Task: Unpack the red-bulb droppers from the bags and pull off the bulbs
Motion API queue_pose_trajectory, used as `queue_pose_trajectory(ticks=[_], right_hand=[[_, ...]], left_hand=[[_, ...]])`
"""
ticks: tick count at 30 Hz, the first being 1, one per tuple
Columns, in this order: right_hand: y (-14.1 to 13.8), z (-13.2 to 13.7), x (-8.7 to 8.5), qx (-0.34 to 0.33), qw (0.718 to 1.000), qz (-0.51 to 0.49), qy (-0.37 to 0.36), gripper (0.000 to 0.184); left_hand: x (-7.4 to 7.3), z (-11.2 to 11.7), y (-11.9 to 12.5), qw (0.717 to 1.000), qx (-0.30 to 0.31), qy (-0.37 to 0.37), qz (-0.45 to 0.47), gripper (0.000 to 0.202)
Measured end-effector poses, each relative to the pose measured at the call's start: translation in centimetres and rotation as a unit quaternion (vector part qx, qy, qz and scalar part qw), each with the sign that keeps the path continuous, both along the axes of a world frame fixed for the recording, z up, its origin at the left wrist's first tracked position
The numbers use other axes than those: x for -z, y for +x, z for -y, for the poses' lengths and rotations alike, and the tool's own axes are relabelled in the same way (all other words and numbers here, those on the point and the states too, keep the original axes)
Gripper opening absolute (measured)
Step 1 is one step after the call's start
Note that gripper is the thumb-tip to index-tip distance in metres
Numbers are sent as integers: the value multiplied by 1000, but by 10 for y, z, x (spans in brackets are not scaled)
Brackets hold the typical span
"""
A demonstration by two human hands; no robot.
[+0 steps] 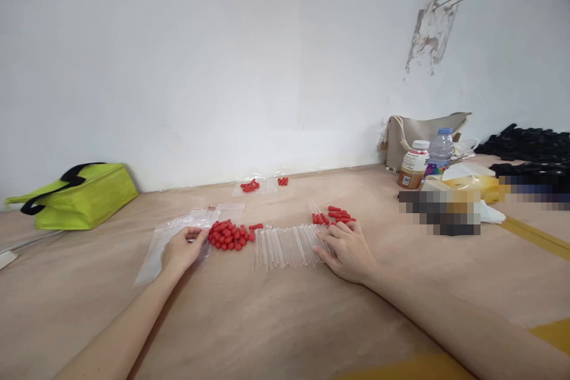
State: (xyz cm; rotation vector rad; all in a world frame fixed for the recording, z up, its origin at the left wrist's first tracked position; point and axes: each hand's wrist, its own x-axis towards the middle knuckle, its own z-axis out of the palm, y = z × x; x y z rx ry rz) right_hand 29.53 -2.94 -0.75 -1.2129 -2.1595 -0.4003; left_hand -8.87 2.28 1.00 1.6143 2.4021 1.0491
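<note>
My left hand rests on a stack of clear plastic bags, fingers curled round the bags' edge, beside a heap of several small red rubber caps. A row of several clear thin tubes lies on the wooden table in the middle. My right hand lies on the right end of that row, fingers stretched and touching the tubes. Just behind it lie several tubes fitted with red caps.
A lime-green bag sits at the far left by the white wall. More red pieces on clear bags lie at the back. A beige bag, two bottles and black items stand at the right.
</note>
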Motion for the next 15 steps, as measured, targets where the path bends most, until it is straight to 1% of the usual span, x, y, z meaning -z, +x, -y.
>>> queue_pose_trajectory(ticks=[2,8,10,12,14,15], right_hand=[[1,0,1,0,1000,-11,4,25],[2,-3,2,20,997,-69,-1,20],[3,-4,2,28,995,-95,-7,19],[5,-5,3,37,992,-121,-17,19],[6,-5,3,53,988,-145,-28,19],[8,-6,1,65,985,-155,-34,19]], left_hand=[[0,0,-2,1000,8,-5,-2,36],[-5,3,0,1000,-5,12,-7,32],[-8,6,4,999,-12,24,-25,33],[-10,11,11,995,-17,63,-71,32],[-12,19,23,980,-1,149,-134,29],[-13,25,32,966,24,202,-161,27]])
